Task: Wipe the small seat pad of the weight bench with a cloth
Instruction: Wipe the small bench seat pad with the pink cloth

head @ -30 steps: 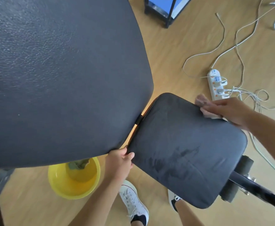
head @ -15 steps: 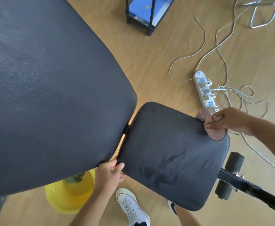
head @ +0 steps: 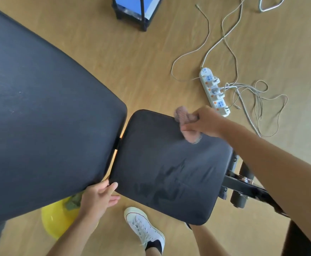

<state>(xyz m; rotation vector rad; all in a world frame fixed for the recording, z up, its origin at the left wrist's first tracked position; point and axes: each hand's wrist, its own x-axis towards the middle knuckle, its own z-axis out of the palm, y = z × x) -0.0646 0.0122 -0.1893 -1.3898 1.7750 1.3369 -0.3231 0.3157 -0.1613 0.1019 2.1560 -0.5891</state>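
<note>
The right hand (head: 204,121) closes its grip on the pink cloth (head: 185,120) at the far edge of the seat pad (head: 165,167). The left hand (head: 97,197) clasps the pad's near corner, probably to steady it.

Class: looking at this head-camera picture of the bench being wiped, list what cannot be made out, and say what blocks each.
- Yellow bucket: contents hidden by the back pad and left hand.
- Cloth: bunched in the right hand, motion-blurred.
- Bench frame: mostly under the seat pad and forearm.
- Power strip: switch states too small.
</note>
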